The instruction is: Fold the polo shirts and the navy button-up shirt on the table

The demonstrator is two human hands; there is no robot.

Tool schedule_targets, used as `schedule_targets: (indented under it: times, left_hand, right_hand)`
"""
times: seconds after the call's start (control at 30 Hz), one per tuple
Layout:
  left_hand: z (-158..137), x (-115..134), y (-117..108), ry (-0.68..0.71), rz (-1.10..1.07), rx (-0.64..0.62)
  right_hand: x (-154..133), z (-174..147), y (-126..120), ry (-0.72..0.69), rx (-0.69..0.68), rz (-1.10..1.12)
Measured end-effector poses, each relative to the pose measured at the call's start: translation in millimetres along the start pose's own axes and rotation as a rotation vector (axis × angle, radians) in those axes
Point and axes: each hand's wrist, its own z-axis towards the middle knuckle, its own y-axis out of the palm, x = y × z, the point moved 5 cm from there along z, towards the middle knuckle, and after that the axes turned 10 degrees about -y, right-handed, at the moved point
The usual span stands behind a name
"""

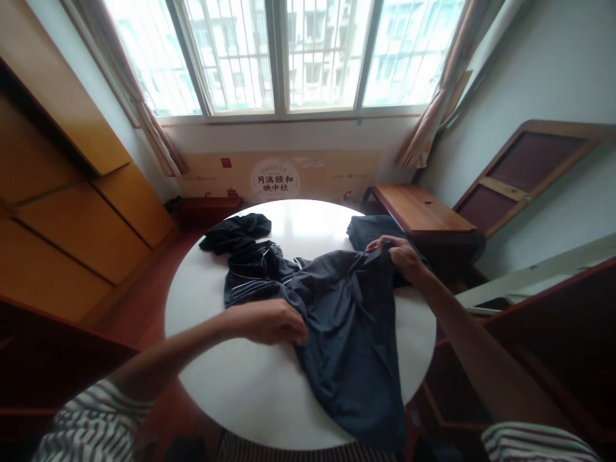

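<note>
A dark grey-blue shirt [346, 333] with thin white piping lies spread and rumpled across the round white table [231, 391], its lower part hanging over the near edge. My right hand [402, 256] is closed on a bunched part of the cloth at the right, lifting it a little. At the shirt's left edge, my left hand [276, 322] is closed with curled fingers against the cloth; the fingertips are partly hidden. Dark folded cloth [370, 228] lies behind my right hand. A crumpled black garment [238, 231] rests at the far left of the table, close to the shirt.
Beyond the table's far right side stands a small wooden cabinet [418, 208]. A wooden panel [524, 167] leans on the right wall. Yellow-brown cupboards [72, 224] line the left. A printed banner [317, 176] runs below the barred window [317, 58].
</note>
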Motion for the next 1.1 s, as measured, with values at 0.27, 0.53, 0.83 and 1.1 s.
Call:
schedule_targets:
  times: [0.27, 0.53, 0.83, 1.1]
  left_hand:
    - [-14.5, -124.5, -112.9, -0.577, 0.438, 0.726]
    - [-11.0, -147.9, -126.0, -0.634, 0.404, 0.804]
    - [31.9, -55.3, -130.7, -0.064, 0.196, 0.801]
    - [-36.3, -162.2, -115.0, -0.719, 0.004, 0.888]
  right_hand:
    - [-12.1, -8.4, 1.0, -0.129, -0.194, -0.615]
    - [-38.3, -27.8, 43.8, 0.247, -1.037, -0.159]
    - [-25.3, 53.6, 116.7, -0.144, -0.336, -0.172]
    - [4.3, 59.3, 113.6, -0.184, -0.140, -0.129]
